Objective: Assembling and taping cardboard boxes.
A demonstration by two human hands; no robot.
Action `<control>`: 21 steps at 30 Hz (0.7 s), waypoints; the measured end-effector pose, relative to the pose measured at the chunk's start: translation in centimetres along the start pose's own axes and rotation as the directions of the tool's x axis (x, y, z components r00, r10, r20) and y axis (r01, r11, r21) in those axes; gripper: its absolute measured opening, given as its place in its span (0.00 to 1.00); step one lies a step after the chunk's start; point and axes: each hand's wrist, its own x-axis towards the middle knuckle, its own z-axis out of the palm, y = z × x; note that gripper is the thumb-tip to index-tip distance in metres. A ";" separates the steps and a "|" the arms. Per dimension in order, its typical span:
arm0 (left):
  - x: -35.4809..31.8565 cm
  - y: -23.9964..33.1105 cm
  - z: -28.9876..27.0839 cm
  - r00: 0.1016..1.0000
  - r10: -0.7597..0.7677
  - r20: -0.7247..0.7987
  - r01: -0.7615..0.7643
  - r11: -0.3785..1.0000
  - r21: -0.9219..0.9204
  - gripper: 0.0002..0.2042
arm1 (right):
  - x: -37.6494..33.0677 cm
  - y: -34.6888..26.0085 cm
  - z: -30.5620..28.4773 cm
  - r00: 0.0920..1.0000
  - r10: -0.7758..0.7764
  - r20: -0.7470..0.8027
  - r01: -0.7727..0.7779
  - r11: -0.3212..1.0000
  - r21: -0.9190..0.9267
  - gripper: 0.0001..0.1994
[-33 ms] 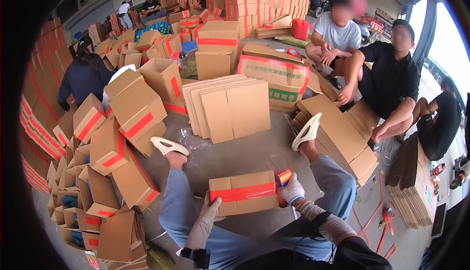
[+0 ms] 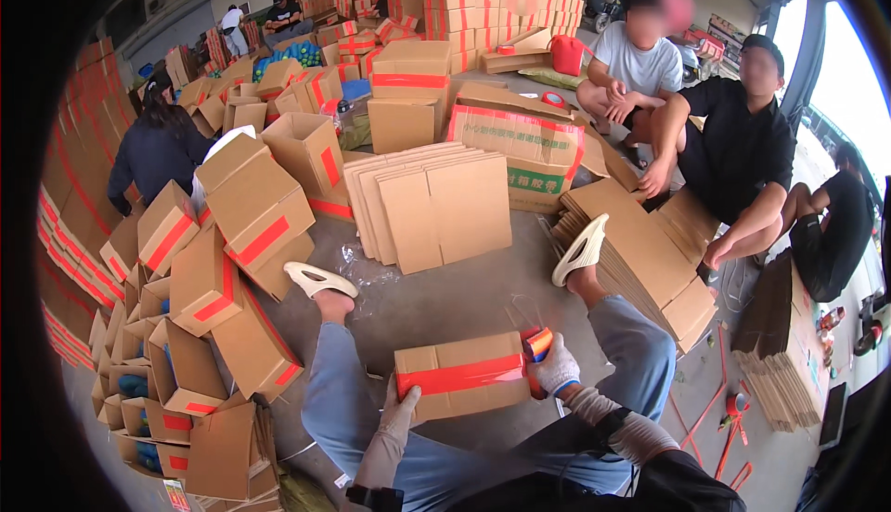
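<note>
A cardboard box [image 2: 453,355] is held level between my legs, with a strip of red tape [image 2: 469,375] running along its upper side. My gloved left hand [image 2: 401,410] grips the box's near left end, thumb on top near the end of the tape. At the right end, my gloved right hand [image 2: 557,366] is closed round a tape dispenser [image 2: 535,343], coloured orange, red and dark. The dispenser sits against the box's right edge. The box's underside and the fingers beneath it are hidden.
Flat folded cartons [image 2: 436,206] stand ahead of me, with a flattened-carton stack [image 2: 640,252] at right. Open boxes [image 2: 186,363] crowd the left side. Two people [image 2: 733,141] sit at the right front. A red tape roll [image 2: 736,405] lies on the floor with loose red straps.
The box has tilted slightly, its right end a little higher. The dispenser in my right hand has turned a little at that end. Both hands keep their hold.
</note>
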 end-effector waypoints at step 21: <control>8.7 14.8 -8.8 0.587 0.800 -0.121 -0.607 0.535 0.587 0.18 | 12.4 -16.0 -9.2 0.703 -0.541 -0.462 0.659 0.739 0.139 0.33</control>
